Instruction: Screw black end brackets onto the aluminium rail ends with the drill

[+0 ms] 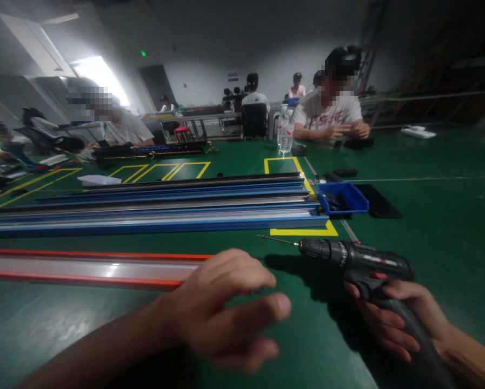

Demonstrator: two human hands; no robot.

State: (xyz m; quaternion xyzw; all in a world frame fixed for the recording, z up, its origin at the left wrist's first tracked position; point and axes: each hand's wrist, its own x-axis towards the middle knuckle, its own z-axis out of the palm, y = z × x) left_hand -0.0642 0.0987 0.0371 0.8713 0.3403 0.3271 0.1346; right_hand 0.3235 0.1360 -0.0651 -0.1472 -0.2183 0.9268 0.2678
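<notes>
A black cordless drill [358,262] with a long thin bit is held in my right hand [400,319], its fingers wrapped round the handle. The bit points left, above the green table [449,227]. To the left of the drill, my left hand [234,313] hovers with fingers apart and nothing visible between them. Behind that hand lies an orange-edged rail [92,267] with a pale middle, its right end partly hidden by the hand. Several blue and black rails [185,221] lie side by side farther back.
A blue bin [343,198] with dark parts stands at the rails' right end, beside a black flat pad [378,201]. Clear water bottles [285,132] stand farther back. Across the table sits a person in a white shirt [327,113]; other people sit at the left and behind.
</notes>
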